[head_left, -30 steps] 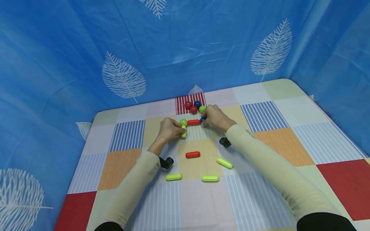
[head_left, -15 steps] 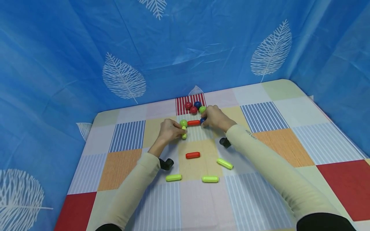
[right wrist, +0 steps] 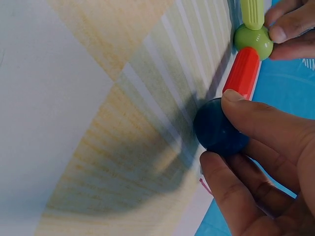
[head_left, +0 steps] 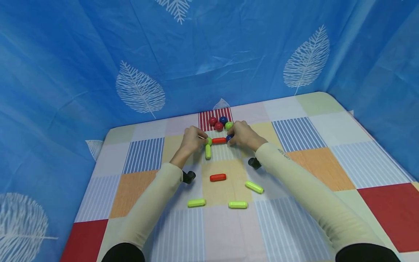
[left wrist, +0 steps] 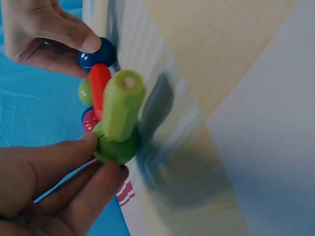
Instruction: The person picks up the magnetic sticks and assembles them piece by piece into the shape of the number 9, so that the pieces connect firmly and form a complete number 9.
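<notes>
My left hand (head_left: 193,140) pinches a green ball (left wrist: 117,147) between thumb and fingertips. A green rod (left wrist: 123,101) sticks out of that ball towards my side of the table. From the same ball a red rod (head_left: 219,140) runs right to a dark blue ball (right wrist: 220,129). Thumb and fingers of my right hand (head_left: 243,134) grip the blue ball. Rods and balls form one joined corner-shaped piece, low over the cloth. In the head view the blue ball is partly hidden by my right fingers.
Behind the piece sit two red balls (head_left: 218,126), a blue ball (head_left: 223,120) and a green ball (head_left: 228,125). Nearer me lie a loose red rod (head_left: 218,177) and green rods (head_left: 238,205) on the checked cloth (head_left: 226,233). A blue curtain (head_left: 203,54) stands behind the table.
My left fingers have shifted from the green rod up to the green ball. The right hand keeps its grip on the blue ball, hardly moving.
</notes>
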Motion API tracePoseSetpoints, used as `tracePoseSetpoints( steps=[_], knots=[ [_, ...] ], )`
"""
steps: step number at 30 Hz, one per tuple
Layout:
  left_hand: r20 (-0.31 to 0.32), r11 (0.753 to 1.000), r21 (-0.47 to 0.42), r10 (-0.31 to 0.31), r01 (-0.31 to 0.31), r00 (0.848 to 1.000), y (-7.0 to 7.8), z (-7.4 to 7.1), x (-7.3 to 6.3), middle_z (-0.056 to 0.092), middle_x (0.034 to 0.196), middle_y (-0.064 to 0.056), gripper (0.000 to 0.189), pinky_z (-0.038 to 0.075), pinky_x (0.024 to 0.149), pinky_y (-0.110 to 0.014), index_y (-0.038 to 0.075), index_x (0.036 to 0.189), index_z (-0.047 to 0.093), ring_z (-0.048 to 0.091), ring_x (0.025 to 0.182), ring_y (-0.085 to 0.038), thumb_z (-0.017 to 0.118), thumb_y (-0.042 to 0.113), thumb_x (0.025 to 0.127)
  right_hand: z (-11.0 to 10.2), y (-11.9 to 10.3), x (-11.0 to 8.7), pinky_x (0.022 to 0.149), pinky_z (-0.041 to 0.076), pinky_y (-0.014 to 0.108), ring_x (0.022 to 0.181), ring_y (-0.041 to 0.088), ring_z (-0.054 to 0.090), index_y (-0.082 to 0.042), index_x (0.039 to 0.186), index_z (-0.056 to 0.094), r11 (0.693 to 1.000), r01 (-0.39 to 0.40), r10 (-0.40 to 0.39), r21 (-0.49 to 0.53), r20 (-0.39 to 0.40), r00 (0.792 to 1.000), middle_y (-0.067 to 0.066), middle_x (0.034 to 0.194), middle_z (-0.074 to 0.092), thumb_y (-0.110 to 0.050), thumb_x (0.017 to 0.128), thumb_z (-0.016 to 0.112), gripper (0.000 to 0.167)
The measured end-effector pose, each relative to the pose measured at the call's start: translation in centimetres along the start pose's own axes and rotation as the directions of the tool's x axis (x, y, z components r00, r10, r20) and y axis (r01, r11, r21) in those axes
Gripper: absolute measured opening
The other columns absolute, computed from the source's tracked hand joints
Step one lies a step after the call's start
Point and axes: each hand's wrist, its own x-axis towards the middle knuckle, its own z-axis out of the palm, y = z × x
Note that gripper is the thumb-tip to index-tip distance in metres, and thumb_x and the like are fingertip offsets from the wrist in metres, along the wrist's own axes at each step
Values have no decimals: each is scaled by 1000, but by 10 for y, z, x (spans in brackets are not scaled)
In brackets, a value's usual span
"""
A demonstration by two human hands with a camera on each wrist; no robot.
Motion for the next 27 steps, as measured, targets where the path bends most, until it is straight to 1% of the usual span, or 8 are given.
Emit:
tracePoseSetpoints(
  steps=[4, 12, 15, 19, 24, 27],
  knots=[
    [-20, 1000, -5, -16, 16, 1000, -2, 2, 1, 73, 96, -15, 10, 54, 82, -36, -3, 93, 77, 63, 97, -27, 73, -4, 84, -1, -2, 1, 104, 41, 44, 117, 32, 49, 0, 114, 72, 1000, -3, 3, -5, 6, 1000, 13, 112, 71, -8, 80, 81, 35],
    [-21, 999, -35, -19, 18, 1000, -1, 3, 3, 73, 94, -14, 9, 55, 78, -33, -3, 92, 77, 64, 93, -25, 75, -4, 83, -4, 0, 0, 105, 40, 46, 116, 33, 45, 0, 115, 72, 1000, -20, 20, -2, 17, 1000, 14, 116, 69, -9, 81, 80, 35],
    [-15, 999, -40, -21, 20, 1000, -2, 3, 3, 73, 94, -14, 10, 54, 78, -33, -3, 93, 77, 64, 93, -25, 75, -4, 83, -4, 0, 0, 105, 40, 46, 116, 33, 45, 0, 115, 72, 1000, -26, 26, 0, 20, 999, 14, 116, 69, -9, 81, 80, 36],
    [0, 998, -47, -41, 41, 999, -2, 2, 3, 73, 95, -14, 12, 54, 79, -34, -3, 96, 77, 63, 92, -25, 74, -4, 84, -3, 0, 0, 105, 40, 46, 116, 33, 45, 0, 115, 72, 999, -32, 32, 6, 27, 999, 14, 116, 69, -8, 81, 80, 36],
    [20, 996, -60, -67, 68, 998, -3, 1, 4, 73, 96, -13, 14, 53, 82, -35, -3, 98, 76, 60, 95, -24, 74, -4, 84, -2, -1, 1, 104, 40, 45, 115, 31, 45, 0, 115, 72, 999, -35, 35, 8, 31, 999, 13, 116, 69, -8, 81, 80, 35],
    [38, 996, -63, -66, 69, 997, -4, -1, 4, 73, 97, -13, 15, 52, 84, -36, -3, 99, 76, 60, 98, -25, 74, -3, 84, -1, -1, 2, 104, 40, 45, 114, 31, 45, -1, 114, 72, 999, -40, 39, 12, 30, 999, 13, 115, 69, -8, 81, 80, 34]
  ],
)
